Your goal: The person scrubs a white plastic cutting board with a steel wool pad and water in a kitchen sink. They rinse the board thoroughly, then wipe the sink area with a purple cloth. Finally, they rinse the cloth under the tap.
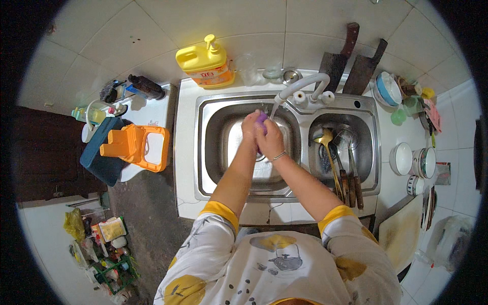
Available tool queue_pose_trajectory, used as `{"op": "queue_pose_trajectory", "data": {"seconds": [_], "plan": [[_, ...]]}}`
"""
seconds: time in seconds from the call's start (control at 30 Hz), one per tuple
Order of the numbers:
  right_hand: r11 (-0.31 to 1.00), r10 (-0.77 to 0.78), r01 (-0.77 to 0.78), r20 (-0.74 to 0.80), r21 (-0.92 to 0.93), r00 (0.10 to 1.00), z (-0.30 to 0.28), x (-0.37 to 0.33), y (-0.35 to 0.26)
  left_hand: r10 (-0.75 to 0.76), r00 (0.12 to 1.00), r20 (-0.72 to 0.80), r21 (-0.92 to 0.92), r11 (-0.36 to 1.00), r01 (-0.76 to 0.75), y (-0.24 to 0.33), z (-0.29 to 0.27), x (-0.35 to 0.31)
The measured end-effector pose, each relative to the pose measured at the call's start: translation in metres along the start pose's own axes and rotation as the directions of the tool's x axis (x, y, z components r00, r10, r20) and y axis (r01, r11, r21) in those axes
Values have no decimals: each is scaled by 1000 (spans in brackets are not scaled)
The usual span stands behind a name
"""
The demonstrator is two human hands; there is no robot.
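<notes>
Both my hands are together over the left basin of a steel double sink (201, 147), beneath a white faucet (305, 84) with water running from it. Between them is a small purple object (262, 120), mostly covered by fingers; its kind cannot be made out. My left hand (250, 127) closes round its left side. On the other side my right hand (272, 137), with a bracelet at the wrist, presses against it, fingers bent.
Ladles and other long-handled utensils (333, 157) lie in the right basin. Two cleavers (335, 63) lean on the wall behind. A yellow pump jug (206, 63) stands back left, an orange plastic stool (137, 147) farther left. Bowls (401, 158) and a cutting board (401, 234) are at right.
</notes>
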State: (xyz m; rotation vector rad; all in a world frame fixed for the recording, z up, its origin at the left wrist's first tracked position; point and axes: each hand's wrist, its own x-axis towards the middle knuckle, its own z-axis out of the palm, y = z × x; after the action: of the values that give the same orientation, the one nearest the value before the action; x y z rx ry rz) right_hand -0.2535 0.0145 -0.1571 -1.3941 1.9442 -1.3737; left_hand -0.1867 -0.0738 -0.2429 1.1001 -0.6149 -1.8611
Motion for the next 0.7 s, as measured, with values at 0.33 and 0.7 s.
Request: {"op": "queue_pose_trajectory", "data": {"seconds": [0.33, 0.7], "plan": [[65, 344, -636, 581, 769, 737, -31, 42, 108, -211, 947, 243, 24, 977, 212, 45, 54, -32], [978, 174, -201, 304, 59, 937, -6, 18, 11, -169, 974, 148, -255, 946, 202, -33, -21, 21]]}}
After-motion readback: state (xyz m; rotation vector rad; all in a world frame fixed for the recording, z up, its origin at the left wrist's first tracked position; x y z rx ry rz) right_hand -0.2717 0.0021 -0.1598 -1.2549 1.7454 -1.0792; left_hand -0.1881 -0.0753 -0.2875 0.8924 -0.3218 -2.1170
